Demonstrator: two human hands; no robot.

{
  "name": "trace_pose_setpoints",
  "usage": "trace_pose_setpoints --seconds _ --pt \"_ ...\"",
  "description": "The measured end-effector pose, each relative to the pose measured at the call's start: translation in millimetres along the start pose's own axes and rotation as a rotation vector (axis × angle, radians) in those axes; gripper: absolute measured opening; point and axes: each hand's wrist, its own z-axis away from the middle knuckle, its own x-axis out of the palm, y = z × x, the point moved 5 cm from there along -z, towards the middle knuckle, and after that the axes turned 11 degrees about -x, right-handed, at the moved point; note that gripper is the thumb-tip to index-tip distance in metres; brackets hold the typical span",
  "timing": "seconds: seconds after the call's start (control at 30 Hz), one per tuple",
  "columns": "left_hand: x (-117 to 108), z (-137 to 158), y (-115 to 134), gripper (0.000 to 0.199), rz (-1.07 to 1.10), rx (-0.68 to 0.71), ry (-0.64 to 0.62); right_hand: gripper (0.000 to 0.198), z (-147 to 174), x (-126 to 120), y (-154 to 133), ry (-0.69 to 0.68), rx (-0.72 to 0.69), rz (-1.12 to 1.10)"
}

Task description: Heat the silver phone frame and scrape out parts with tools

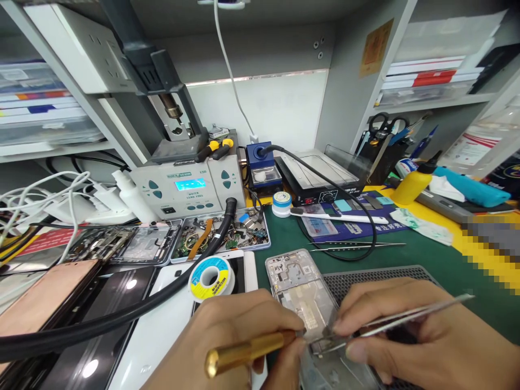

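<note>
At the lower centre, my left hand (239,330) grips a gold-coloured, pen-shaped tool handle (247,352); its working tip is hidden by my fingers. My right hand (422,325) is closed around metal tweezers (398,319), whose points reach towards my left fingertips. Both hands meet over an opened phone frame (288,276) with a silvery interior, lying on the green mat. A small dark part seems to lie between my fingertips, too blurred to name. Beside the frame is a grey perforated pad (382,279), partly under my right hand.
A solder spool (211,279) sits on a white phone (150,330) at left. A thick black hose (134,311) crosses the phones. Behind are a parts tray (223,235), a soldering station (187,187), a brush (341,216), spare tweezers (357,245) and a heating plate (325,179).
</note>
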Motion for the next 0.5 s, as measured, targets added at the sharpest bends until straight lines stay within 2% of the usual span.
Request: trace_pose_setpoints --seconds 0.1,0.2,0.33,0.5 --pt "-3 0 0 0.023 -0.003 0.009 0.061 0.031 -4 -4 9 0.026 0.197 -0.268" --pt "-3 2 1 0.02 -0.01 0.037 0.075 0.039 -10 -9 9 0.053 0.288 -0.472" --pt "0 3 -3 0.021 -0.01 0.043 0.065 0.028 -13 -16 6 0.146 0.399 -0.675" --pt "4 0 -13 0.022 -0.023 0.019 0.051 0.013 -9 -28 10 0.292 0.508 -0.824"
